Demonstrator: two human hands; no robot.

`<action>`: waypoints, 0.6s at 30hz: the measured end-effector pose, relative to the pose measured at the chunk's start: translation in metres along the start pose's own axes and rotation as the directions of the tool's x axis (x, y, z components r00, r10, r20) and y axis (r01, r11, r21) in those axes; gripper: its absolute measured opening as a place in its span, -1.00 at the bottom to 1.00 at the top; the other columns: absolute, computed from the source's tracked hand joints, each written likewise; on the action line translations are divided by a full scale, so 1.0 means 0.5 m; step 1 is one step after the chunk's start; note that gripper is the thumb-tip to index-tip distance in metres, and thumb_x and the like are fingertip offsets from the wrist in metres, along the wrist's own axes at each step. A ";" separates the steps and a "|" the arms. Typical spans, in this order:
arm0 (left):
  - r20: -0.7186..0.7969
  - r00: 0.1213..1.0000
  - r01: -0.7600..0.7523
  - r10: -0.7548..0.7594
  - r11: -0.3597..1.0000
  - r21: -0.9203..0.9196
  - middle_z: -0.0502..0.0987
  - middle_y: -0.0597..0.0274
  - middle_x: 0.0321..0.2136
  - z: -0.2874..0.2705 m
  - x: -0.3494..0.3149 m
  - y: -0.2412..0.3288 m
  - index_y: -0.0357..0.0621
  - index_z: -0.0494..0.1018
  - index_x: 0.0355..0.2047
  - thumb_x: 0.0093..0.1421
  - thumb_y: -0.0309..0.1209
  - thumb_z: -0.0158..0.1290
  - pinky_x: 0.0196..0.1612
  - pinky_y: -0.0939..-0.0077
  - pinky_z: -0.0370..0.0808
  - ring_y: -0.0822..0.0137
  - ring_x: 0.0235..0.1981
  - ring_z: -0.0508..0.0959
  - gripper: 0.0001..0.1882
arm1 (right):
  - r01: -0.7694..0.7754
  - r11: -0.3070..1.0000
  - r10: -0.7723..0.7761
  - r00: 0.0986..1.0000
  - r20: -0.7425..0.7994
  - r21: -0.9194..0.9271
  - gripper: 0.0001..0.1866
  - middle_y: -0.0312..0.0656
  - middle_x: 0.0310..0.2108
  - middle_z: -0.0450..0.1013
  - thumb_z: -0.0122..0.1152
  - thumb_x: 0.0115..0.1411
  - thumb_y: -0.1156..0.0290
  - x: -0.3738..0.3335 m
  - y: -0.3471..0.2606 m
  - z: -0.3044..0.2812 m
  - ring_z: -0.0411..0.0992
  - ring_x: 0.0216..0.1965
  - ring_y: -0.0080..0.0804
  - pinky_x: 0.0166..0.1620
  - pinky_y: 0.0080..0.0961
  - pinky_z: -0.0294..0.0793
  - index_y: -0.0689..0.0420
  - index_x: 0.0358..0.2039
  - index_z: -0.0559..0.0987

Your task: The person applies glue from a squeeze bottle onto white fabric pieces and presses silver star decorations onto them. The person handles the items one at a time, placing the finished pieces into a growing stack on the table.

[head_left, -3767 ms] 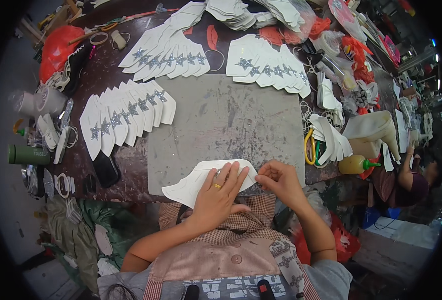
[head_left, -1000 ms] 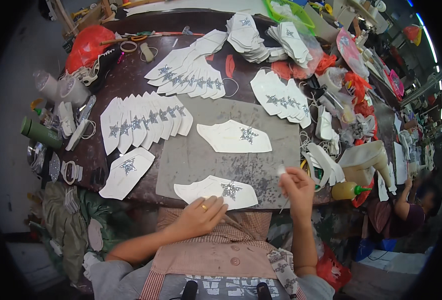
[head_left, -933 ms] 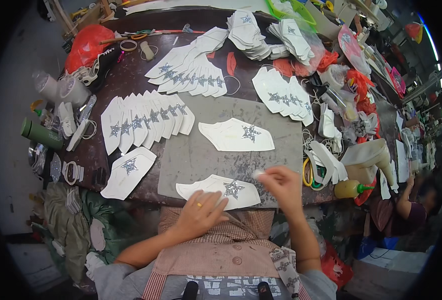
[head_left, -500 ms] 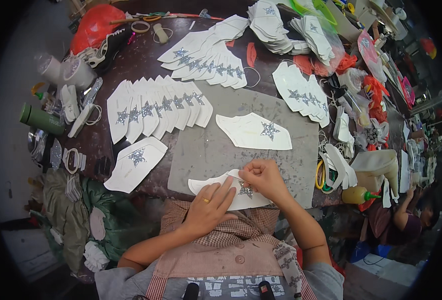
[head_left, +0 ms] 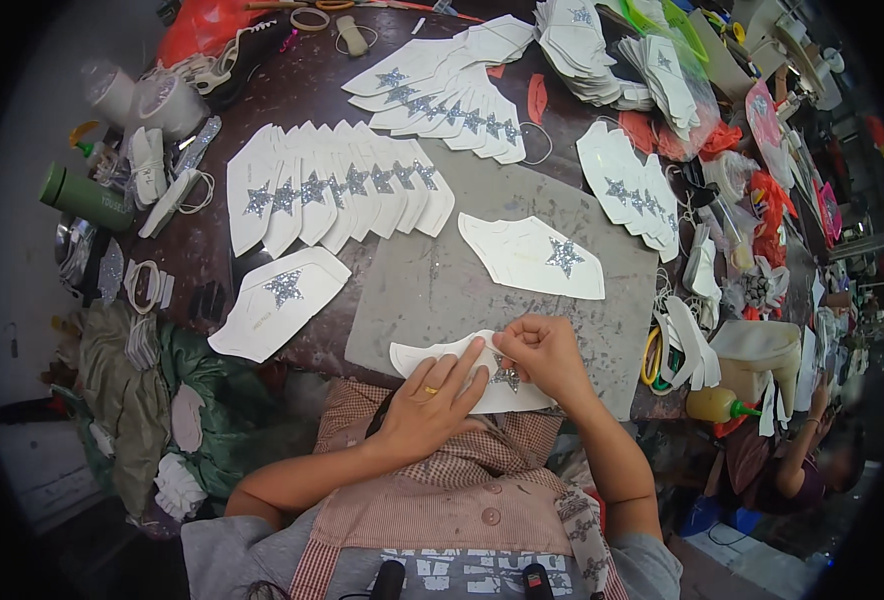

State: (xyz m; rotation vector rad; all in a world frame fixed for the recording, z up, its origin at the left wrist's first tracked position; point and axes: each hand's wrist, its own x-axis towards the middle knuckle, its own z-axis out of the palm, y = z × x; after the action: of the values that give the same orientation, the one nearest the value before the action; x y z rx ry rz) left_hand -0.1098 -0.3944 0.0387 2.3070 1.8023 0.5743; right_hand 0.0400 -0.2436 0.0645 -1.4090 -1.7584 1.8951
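Note:
A white shoe-upper piece (head_left: 507, 399) with a silver glitter star lies at the near edge of a grey mat (head_left: 412, 300). My left hand (head_left: 434, 402), a ring on one finger, lies on its left part with fingers stretched out, holding nothing. Over its upper edge, just above the star, my right hand (head_left: 542, 358) is closed in a pinch; whatever sits between the fingertips is hidden. Farther up the mat rests a second starred white piece (head_left: 532, 257). Another single starred piece (head_left: 280, 303) lies on the table to the left.
Overlapping rows of starred pieces (head_left: 332, 190) fan out behind the mat, with more at the far side (head_left: 452, 100) and right (head_left: 630, 190). A green flask (head_left: 87, 197) stands left. At right are a yellow squeeze bottle (head_left: 717, 404), a plastic tub (head_left: 757, 345) and a person (head_left: 797, 450).
The whole view has shifted a little, so the table things sit farther right and higher. My hands stay on the same piece, with the right still pinching near its upper edge.

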 end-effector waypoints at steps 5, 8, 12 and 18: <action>0.000 1.000 0.012 -0.012 1.000 0.005 0.18 -0.07 0.32 0.002 -0.002 0.002 -0.16 0.34 0.07 -0.03 0.03 0.21 0.20 0.28 0.27 0.14 0.12 0.34 -0.26 | 0.005 1.000 -0.005 1.000 0.006 -0.015 -0.78 -0.27 -0.66 0.50 0.26 0.22 0.40 0.001 -0.003 0.000 0.29 -0.73 -0.73 -0.66 -0.72 0.21 0.29 -0.47 0.59; 0.003 1.000 0.001 -0.001 1.000 0.029 0.17 -0.13 0.33 0.008 -0.005 0.002 -0.18 0.32 0.08 -0.03 0.02 0.21 0.20 0.26 0.28 0.12 0.12 0.33 -0.24 | -0.002 1.000 0.002 1.000 0.014 -0.025 -0.78 -0.26 -0.65 0.51 0.27 0.21 0.39 -0.001 -0.005 -0.002 0.29 -0.72 -0.73 -0.65 -0.71 0.22 0.30 -0.45 0.60; -0.005 1.000 -0.001 0.002 0.993 0.115 0.15 -0.22 0.32 0.021 -0.004 0.012 -0.21 0.29 0.11 -0.06 0.03 0.22 0.21 0.22 0.28 0.06 0.13 0.32 -0.18 | -0.016 0.996 0.022 0.997 0.071 -0.087 -0.81 -0.25 -0.61 0.53 0.29 0.19 0.42 -0.025 -0.044 -0.021 0.34 -0.68 -0.71 -0.61 -0.71 0.27 0.32 -0.42 0.61; 0.009 1.000 -0.012 0.010 0.987 0.159 0.15 -0.32 0.31 0.027 0.000 0.018 -0.30 0.28 0.11 -0.11 0.11 0.23 0.20 0.14 0.28 -0.02 0.13 0.31 -0.08 | 0.041 0.986 -0.043 0.999 -0.006 -0.159 -0.85 -0.30 -0.62 0.54 0.39 0.09 0.48 -0.056 -0.012 -0.108 0.36 -0.62 -0.76 -0.53 -0.74 0.29 0.31 -0.44 0.63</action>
State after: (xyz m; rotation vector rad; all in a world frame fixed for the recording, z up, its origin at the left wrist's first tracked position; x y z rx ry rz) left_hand -0.0966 -0.3952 0.0295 2.4180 1.8971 0.4364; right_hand 0.0912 -0.2251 0.0921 -1.4174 -1.9574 1.7580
